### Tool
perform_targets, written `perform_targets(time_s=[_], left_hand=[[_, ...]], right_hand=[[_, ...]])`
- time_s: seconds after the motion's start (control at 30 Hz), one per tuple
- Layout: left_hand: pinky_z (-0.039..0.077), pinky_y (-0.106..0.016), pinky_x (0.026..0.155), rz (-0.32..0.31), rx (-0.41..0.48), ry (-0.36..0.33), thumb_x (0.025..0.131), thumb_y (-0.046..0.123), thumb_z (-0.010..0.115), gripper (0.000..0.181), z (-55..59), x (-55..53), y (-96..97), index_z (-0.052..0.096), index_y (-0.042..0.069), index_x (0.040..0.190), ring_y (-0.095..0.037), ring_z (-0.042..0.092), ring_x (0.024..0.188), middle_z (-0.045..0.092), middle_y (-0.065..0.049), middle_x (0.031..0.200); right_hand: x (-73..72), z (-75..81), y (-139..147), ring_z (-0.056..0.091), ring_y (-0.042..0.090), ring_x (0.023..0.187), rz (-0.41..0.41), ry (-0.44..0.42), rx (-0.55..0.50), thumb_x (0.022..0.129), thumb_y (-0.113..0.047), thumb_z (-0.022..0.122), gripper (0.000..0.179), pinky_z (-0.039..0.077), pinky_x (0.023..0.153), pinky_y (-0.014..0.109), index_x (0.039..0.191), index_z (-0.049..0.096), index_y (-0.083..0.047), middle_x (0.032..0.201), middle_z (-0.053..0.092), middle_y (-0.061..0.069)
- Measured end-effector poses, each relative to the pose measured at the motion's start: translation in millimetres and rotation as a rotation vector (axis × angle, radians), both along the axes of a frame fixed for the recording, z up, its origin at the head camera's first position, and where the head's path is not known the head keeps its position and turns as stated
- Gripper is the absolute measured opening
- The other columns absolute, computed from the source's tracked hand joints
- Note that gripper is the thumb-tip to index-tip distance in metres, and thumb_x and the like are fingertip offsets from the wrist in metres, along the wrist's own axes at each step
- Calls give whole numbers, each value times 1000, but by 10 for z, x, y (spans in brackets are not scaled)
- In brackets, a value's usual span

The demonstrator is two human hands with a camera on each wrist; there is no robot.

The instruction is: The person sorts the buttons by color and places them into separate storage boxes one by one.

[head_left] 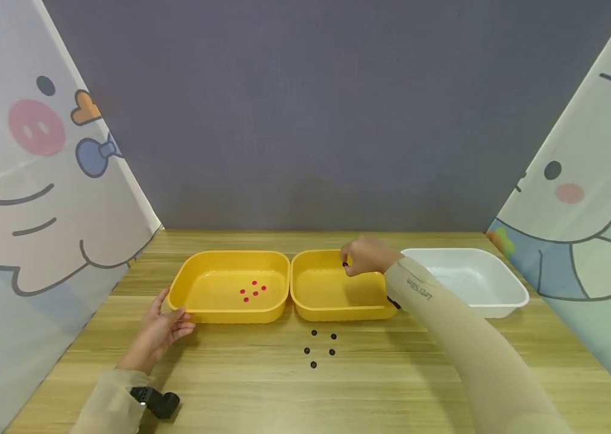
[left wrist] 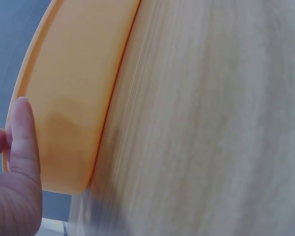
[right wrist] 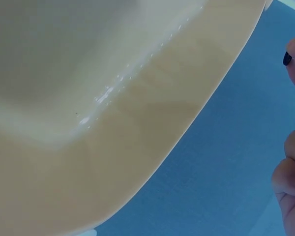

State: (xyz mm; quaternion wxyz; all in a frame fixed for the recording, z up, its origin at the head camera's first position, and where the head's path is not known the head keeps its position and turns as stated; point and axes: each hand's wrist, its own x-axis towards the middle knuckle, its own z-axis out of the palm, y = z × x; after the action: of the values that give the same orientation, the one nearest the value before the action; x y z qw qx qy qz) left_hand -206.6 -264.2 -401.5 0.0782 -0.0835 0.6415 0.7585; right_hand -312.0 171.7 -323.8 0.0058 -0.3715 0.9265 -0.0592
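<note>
**Right hand (head_left: 369, 255) pinches black disc (head_left: 345, 264) over middle yellow tray (head_left: 332, 292); left hand (head_left: 158, 330) at corner of left yellow tray (head_left: 205, 295)**

Right grip: closed on the one disc, held at the fingertips, thumb against finger. Other fingers fold in toward the palm, per right wrist view. Hand is above the tray's far right part, back of hand up, fingertips pointing left and down. Right forearm (head_left: 463, 337) comes in from lower right on a long diagonal, crossing the tray's right end and the near left part of the white tray (head_left: 473, 277).

Left grip: digits at the near left corner, one lying straight along the outer wall with its tip at the rim. Can't tell whether it pinches the rim or only rests there. Left forearm is short in frame, angled up and right.

Five loose black discs (head_left: 314, 333) sit on the desk (head_left: 246, 380) in front of the middle tray. Five red discs (head_left: 255, 293) lie inside the left tray, right half.
</note>
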Motion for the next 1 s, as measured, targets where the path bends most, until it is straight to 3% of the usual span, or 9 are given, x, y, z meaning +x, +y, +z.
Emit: perform_targets(time_s=[0.2, 0.53, 1.0], left_hand=[[58, -24, 62, 15, 2, 1, 101, -3, 35, 77, -21, -7, 17, -20, 18, 151, -8, 63, 58, 60, 1, 70], [58, -23, 60, 17, 0, -12, 101, -2, 35, 77, -23, -3, 15, -19, 19, 151, -8, 63, 56, 61, 1, 69], [58, -24, 61, 22, -17, -12, 102, -1, 35, 75, 8, -6, 15, -18, 19, 152, -9, 63, 55, 60, 0, 70]], right_hand=[[-105, -30, -7, 41, 8, 52, -50, -52, 15, 78, -15, 65, 16, 47, 58, 27, 93, 71, -10, 65, 59, -7], [-190, -83, -37, 39, 7, 51, -32, -25, 43, 77, -14, 66, 16, 49, 61, 30, 92, 71, -10, 60, 56, -7], [-294, -204, -131, 51, 10, 63, -53, -33, 109, 78, -20, 67, 12, 50, 63, 30, 89, 70, -16, 78, 64, -8]])
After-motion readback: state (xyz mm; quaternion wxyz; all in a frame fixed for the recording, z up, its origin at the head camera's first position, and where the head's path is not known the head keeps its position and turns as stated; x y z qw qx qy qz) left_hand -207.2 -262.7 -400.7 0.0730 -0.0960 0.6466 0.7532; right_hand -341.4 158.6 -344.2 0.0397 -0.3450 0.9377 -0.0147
